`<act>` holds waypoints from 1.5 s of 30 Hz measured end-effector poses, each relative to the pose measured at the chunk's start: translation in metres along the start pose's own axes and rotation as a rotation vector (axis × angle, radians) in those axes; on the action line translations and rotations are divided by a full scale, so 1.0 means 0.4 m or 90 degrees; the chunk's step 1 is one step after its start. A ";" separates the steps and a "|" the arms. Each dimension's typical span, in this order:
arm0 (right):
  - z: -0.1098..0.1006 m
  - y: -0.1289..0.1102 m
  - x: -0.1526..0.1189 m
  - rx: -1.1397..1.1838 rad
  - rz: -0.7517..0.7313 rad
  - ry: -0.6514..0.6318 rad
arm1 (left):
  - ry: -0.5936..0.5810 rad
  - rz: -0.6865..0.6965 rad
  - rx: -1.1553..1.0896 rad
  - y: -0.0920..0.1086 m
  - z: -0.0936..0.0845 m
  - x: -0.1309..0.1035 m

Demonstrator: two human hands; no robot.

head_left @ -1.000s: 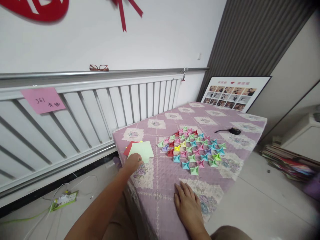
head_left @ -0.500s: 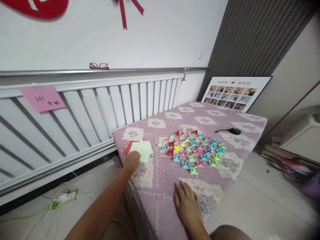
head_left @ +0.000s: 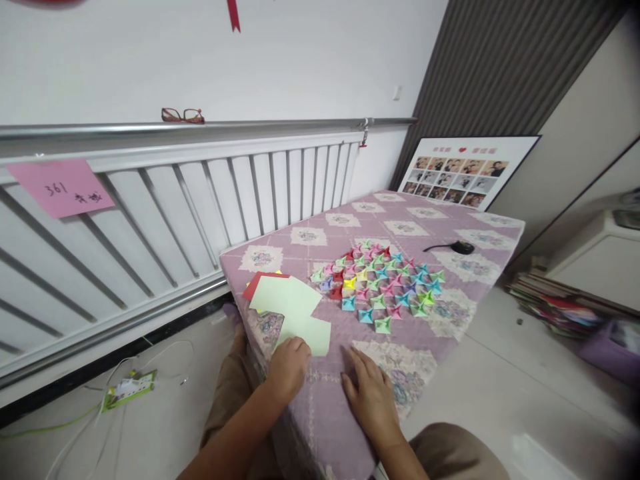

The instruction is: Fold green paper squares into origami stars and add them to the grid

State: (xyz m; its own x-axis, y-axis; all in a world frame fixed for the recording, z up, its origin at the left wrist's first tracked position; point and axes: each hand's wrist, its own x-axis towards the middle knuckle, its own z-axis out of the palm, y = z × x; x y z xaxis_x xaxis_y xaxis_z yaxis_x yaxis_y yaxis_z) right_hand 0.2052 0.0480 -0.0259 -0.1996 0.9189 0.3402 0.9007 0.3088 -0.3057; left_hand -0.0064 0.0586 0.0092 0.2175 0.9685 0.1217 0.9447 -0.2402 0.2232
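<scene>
Pale-green paper (head_left: 315, 333) meets left hand (head_left: 290, 367) at its seven-o'clock edge, grip unclear; right hand (head_left: 370, 400), fingers loosely spread, presses bare bench (head_left: 330, 417), folded pieces (head_left: 379, 301) at twelve.

The handwritten number "361" stood on a pink note (head_left: 63, 188), left of and beyond the left hand (head_left: 290, 369), before unclear characters. Far beyond the right hand (head_left: 371, 399), a photo board (head_left: 467, 170) bore a red heart (head_left: 463, 150) between blurred pink characters.
</scene>
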 end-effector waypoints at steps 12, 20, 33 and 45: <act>-0.014 0.003 -0.016 0.168 -0.100 -0.004 | -0.017 0.112 -0.187 0.134 0.029 -0.106; -0.009 0.008 -0.016 0.202 -0.120 0.040 | 0.111 -0.094 -0.215 -0.044 -0.048 0.003; -0.007 0.018 -0.011 0.188 -0.123 0.031 | 0.032 -0.337 -0.447 -0.115 0.014 0.130; -0.008 0.023 -0.007 0.184 -0.135 0.017 | 0.117 -0.316 -0.341 -0.239 -0.083 0.191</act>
State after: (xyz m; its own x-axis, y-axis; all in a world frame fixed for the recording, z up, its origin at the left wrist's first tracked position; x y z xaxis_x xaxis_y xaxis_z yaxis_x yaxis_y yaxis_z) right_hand 0.2151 0.0475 -0.0269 -0.3561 0.8216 0.4452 0.6933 0.5517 -0.4637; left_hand -0.0885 0.1534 0.0293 -0.2920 0.9558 0.0335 0.6618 0.1767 0.7285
